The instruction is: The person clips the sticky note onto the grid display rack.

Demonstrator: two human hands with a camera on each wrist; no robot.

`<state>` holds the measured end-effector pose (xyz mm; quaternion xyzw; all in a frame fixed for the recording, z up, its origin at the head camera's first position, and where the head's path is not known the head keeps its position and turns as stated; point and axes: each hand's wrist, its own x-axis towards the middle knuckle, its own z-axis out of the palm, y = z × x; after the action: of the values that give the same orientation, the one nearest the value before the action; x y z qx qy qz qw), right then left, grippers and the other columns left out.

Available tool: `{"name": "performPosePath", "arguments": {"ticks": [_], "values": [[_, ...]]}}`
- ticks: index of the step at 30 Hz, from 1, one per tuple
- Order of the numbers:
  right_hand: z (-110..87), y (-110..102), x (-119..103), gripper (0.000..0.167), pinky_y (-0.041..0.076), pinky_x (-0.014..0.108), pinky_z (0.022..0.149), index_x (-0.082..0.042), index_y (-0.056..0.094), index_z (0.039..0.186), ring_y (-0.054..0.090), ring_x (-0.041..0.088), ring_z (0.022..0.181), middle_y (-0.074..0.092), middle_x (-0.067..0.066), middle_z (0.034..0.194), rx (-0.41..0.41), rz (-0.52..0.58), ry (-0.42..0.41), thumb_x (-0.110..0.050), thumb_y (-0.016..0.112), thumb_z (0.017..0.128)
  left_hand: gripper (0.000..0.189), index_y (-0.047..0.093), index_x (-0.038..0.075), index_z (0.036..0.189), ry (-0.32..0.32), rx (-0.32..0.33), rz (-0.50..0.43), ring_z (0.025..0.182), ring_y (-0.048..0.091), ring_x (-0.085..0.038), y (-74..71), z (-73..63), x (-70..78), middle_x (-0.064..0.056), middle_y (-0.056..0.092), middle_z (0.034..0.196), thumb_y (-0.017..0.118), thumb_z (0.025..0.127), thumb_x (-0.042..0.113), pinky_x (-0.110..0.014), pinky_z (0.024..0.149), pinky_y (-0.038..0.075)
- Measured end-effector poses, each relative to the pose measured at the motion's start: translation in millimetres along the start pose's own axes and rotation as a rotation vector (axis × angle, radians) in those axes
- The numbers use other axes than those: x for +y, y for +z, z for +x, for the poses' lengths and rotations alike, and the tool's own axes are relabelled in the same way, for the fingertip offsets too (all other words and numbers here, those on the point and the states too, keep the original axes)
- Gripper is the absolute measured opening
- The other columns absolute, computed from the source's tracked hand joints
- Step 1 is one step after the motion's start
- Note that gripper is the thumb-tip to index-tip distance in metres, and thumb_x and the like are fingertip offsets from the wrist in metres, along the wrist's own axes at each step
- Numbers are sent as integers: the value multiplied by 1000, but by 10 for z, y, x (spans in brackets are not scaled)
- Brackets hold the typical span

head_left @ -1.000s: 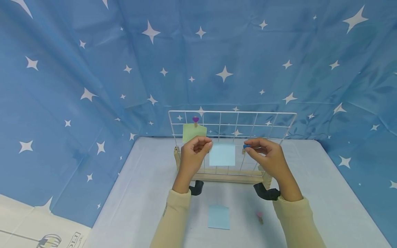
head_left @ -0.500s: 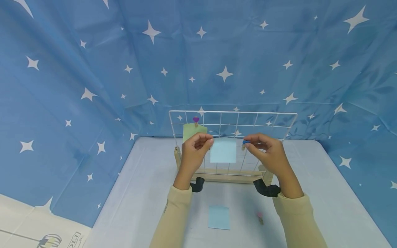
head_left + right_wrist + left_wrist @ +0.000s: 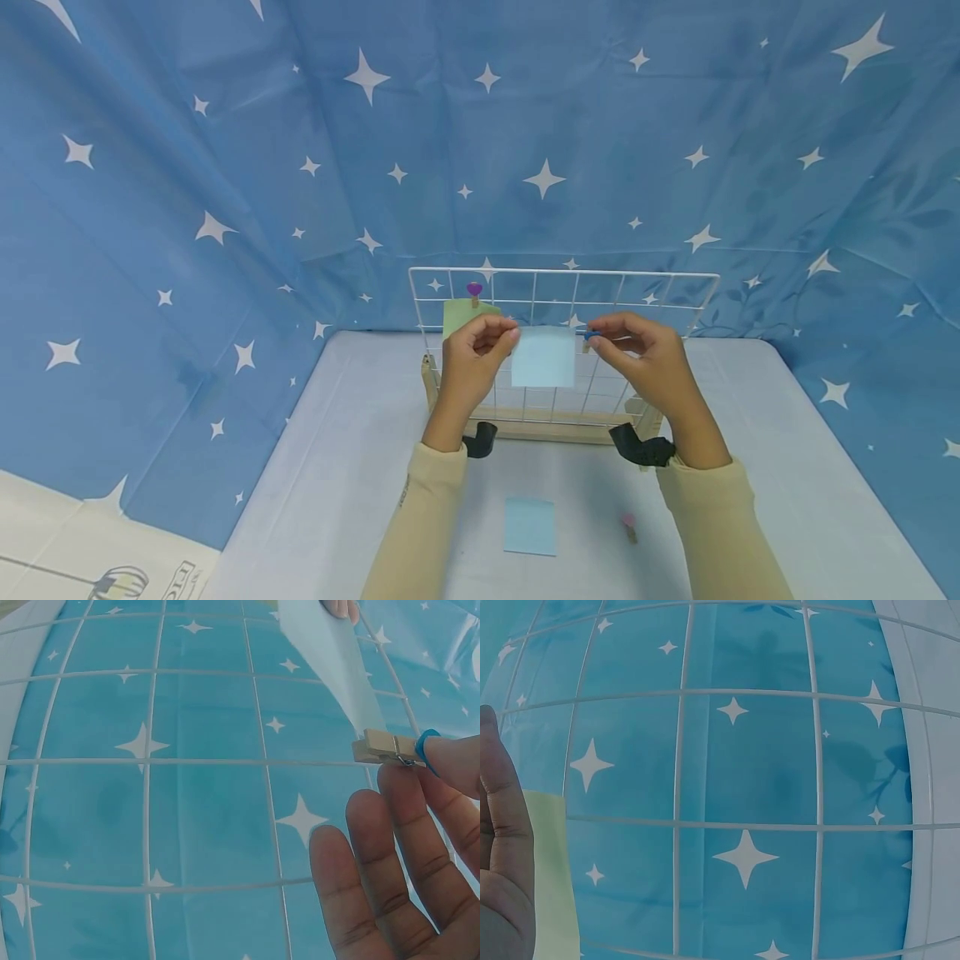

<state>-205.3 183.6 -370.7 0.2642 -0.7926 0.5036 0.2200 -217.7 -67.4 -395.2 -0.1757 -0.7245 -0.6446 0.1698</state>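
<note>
Light-blue sheet (image 3: 543, 357) upright, pinched at its upper left corner between thumb and fingers of the left hand (image 3: 475, 358). Nearest, flat on the white table (image 3: 360, 467), a second blue square (image 3: 530, 527), with a pink-headed peg (image 3: 628, 522) lying to its right. Beyond, past tan sleeves (image 3: 423, 525) and black wrist mounts (image 3: 480, 440), the right hand (image 3: 645, 358), pinching a blue-headed peg (image 3: 386, 746) close by the sheet's right edge; possibly touching paper, hard to tell from the right wrist view. Behind, a white wire grid (image 3: 562, 271) on a wooden base (image 3: 555, 431), partly masked by sheet and hands; at its upper left, a green note (image 3: 461, 312) under a purple-headed peg (image 3: 474, 289), partly hidden by the left hand. Farthest, a blue curtain (image 3: 420, 125) with white stars.
</note>
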Motion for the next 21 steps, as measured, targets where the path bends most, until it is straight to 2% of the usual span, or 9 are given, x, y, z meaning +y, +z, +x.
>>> {"name": "performPosePath", "arguments": {"ticks": [14, 21], "values": [[123, -9, -29, 17, 55, 10, 87, 8, 77, 111, 67, -7, 95, 77, 22, 104, -5, 1, -8, 13, 73, 95, 14, 77, 0, 113, 16, -14, 11, 89, 72, -15, 20, 62, 9, -12, 76, 101, 75, 104, 10, -23, 82, 60], [191, -29, -35, 18, 53, 7, 85, 8, 77, 111, 66, -9, 93, 77, 23, 105, -14, -36, 5, 12, 75, 94, 15, 77, 0, 113, 7, -13, 11, 89, 72, -15, 55, 83, -11, -12, 76, 101, 75, 103, 11, -23, 82, 60]]}}
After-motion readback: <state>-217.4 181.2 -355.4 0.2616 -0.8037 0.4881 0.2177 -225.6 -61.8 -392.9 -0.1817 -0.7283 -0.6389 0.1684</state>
